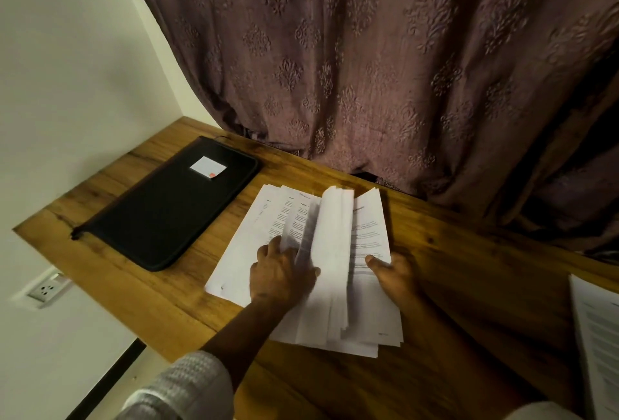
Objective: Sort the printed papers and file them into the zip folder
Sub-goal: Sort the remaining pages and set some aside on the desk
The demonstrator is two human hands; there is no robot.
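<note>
White printed papers (335, 252) (edges uneven)

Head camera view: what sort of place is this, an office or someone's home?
Probably a home study corner: a wooden desk set against a plain wall, a heavy patterned curtain behind it, and a wall socket beside it.

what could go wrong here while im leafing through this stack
The papers are fanned, with some sheets raised between the left hand and right hand, so loose sheets may slip out of order or crease. The zip folder lies closed, apart to the left. Filing will need a hand freed, and the stack could then spread over the table.
</note>
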